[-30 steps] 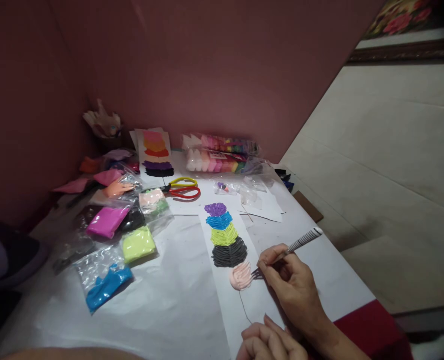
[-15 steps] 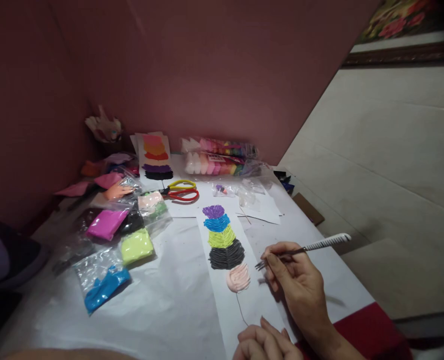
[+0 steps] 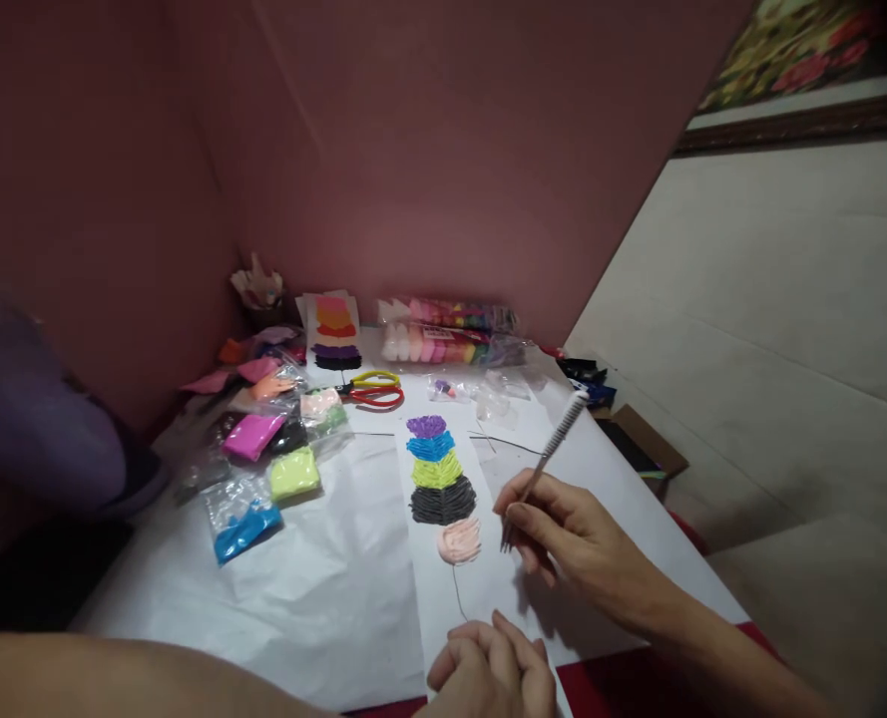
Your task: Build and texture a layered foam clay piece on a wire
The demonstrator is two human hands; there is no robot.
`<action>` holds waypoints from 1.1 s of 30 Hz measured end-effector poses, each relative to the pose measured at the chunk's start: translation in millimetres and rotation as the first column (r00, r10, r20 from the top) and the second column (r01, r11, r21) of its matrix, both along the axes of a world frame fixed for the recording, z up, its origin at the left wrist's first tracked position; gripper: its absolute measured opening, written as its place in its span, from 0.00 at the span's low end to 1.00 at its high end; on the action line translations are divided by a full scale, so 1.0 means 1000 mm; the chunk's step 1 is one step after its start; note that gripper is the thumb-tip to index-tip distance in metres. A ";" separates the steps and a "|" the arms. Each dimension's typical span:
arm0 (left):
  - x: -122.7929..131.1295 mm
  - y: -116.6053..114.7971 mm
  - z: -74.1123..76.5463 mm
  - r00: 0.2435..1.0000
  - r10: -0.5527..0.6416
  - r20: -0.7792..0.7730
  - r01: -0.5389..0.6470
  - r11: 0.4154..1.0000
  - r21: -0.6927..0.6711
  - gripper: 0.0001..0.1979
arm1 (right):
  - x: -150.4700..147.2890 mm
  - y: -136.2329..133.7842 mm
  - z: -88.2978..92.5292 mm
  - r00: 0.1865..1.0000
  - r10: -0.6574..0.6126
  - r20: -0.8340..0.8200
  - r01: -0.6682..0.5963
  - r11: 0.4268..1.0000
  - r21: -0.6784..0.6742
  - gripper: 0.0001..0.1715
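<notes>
My right hand (image 3: 555, 524) pinches a small fork (image 3: 555, 439) with a patterned pale handle. Its tines point down just right of a pale pink clay patch (image 3: 459, 541), apart from it. That patch sits on a white paper strip (image 3: 432, 638), below ridged bands of black clay (image 3: 443, 501), yellow-green clay (image 3: 437, 472), blue clay (image 3: 430, 446) and purple clay (image 3: 426, 427). A thin drawn line runs down from the pink patch. My left hand (image 3: 492, 668) rests curled over the strip's lower end, its fingers bent together; what lies beneath them is hidden.
Clay packets in pink (image 3: 253, 437), yellow-green (image 3: 295, 473) and blue (image 3: 246, 529) lie left. Behind are scissors (image 3: 375, 389), a finished-looking striped card (image 3: 336, 334) and bagged clay sticks (image 3: 443, 344). A pink wall (image 3: 428, 150) bounds the back.
The fork has swung from lying nearly level to steeply upright, tines now down. Its tips are slightly lower beside the pink patch. The camera view has shifted; my left hand stays on the strip.
</notes>
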State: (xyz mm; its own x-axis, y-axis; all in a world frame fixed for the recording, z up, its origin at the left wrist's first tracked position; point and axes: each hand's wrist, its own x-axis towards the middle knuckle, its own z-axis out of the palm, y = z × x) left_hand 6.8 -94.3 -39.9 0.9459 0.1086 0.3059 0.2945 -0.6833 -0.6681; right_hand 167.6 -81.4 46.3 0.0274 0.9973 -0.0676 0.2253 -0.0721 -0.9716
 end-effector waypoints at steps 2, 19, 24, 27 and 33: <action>-0.005 0.007 0.015 0.999 0.008 0.053 0.003 0.981 -0.196 0.09 | 0.001 0.006 0.005 0.986 0.123 0.117 -0.131 0.989 0.068 0.13; -0.035 0.058 0.085 0.465 0.775 0.428 0.733 -0.067 -0.677 0.11 | -0.007 0.007 -0.016 0.915 0.056 0.400 -0.265 0.831 0.489 0.15; -0.036 0.073 0.063 0.394 0.826 0.403 0.761 -0.048 -0.648 0.13 | -0.007 0.002 -0.046 0.954 0.031 0.298 -0.199 0.810 0.552 0.11; -0.037 0.076 0.044 0.408 0.801 0.438 0.732 -0.001 -0.681 0.10 | -0.012 0.005 -0.053 0.973 0.087 0.213 -0.178 0.872 0.457 0.13; -0.041 0.080 0.030 0.535 0.707 0.463 0.639 0.021 -0.769 0.08 | -0.011 0.010 -0.056 0.993 0.048 0.107 -0.076 0.957 0.281 0.19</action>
State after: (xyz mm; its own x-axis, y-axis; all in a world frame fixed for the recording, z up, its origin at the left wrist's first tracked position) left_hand -33.7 -14.7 -10.3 0.4061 0.8869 0.2201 0.0904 -0.2787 0.9561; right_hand 157.1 -71.6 -10.1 -0.0429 0.9749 0.2185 0.3156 0.2207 -0.9229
